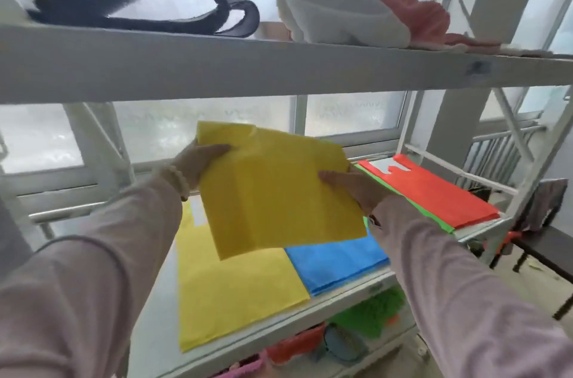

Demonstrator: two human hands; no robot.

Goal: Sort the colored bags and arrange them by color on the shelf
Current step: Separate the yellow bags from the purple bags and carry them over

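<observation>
A flat yellow bag [273, 188] hangs in the air over the middle shelf [341, 297], tilted, held by both hands. My left hand [198, 160] grips its upper left corner. My right hand [353, 188] grips its right edge. Below it a yellow bag [229, 291] lies flat on the left of the shelf. A blue bag [338, 263] lies beside that one, partly hidden by the held bag. Further right a green bag [431, 216] shows as a thin strip under my right arm, and a red bag [434, 191] lies at the shelf's right end.
The upper shelf [279, 67] carries a dark strap [139, 2] on the left and white and pink cloth [356, 15] on the right. A lower shelf holds green, red and pink items [366, 315]. Windows stand behind the white rack. A dark bench [545, 250] sits at the right.
</observation>
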